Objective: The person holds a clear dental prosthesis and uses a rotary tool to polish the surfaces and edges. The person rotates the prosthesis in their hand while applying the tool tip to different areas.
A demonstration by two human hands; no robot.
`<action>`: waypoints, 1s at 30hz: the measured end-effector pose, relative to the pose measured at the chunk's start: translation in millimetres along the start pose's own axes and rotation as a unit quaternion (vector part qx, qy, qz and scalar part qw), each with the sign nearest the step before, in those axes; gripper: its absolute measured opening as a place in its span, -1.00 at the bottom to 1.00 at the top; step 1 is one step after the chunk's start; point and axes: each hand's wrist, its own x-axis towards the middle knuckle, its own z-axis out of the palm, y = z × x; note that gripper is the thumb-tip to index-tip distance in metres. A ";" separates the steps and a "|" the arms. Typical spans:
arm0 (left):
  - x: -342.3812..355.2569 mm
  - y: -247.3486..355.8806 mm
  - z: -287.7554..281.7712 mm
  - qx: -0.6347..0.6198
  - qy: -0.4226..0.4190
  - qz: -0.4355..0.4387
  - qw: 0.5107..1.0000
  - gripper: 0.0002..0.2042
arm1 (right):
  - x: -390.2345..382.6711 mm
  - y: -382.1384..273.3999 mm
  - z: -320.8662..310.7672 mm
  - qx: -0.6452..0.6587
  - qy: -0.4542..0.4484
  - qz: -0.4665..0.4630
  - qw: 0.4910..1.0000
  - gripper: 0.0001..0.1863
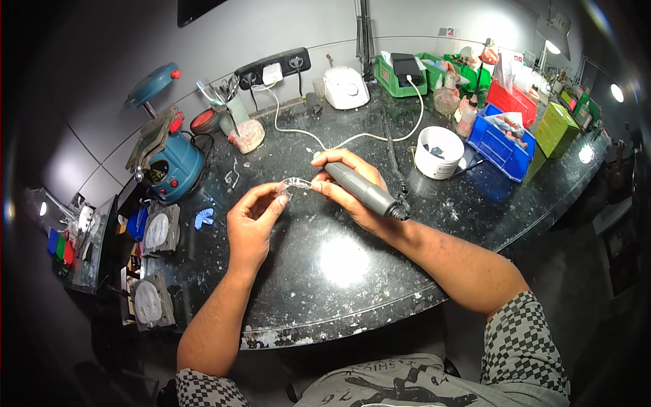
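Note:
My left hand (249,222) pinches one end of a small transparent curved piece (296,182), which looks like a dental aligner, between thumb and fingertips. My right hand (350,201) is wrapped round a thick dark grey rotary handpiece (361,188), its cord end pointing down to the right. The thumb and fingertips of that hand are at the other end of the transparent piece. Whether the handpiece's tip touches the piece cannot be made out, as the fingers cover it. Both hands are above the middle of the dark speckled bench (291,285).
Blue scraps (204,218) and two grey plaster-filled moulds (160,232) lie at left, near a blue machine (175,159). A white control box (346,88) stands behind. Right are a white tub (439,153), blue bin (500,144) and red bin (510,104). A white cable (366,135) crosses the bench.

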 end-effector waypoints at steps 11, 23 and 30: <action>-0.3 -3.2 -1.1 0.051 0.004 0.027 0.998 -0.76 | 0.8 4.6 -4.3 0.005 -0.018 0.030 0.999 -0.69; -0.4 -4.7 -1.5 0.035 0.010 0.024 0.999 -0.77 | 1.5 8.3 1.1 0.032 -0.011 -0.003 0.999 -0.68; 0.3 -5.0 -1.8 0.046 0.006 0.025 0.999 -0.78 | 0.0 3.1 -0.3 0.014 -0.026 0.010 1.000 -0.66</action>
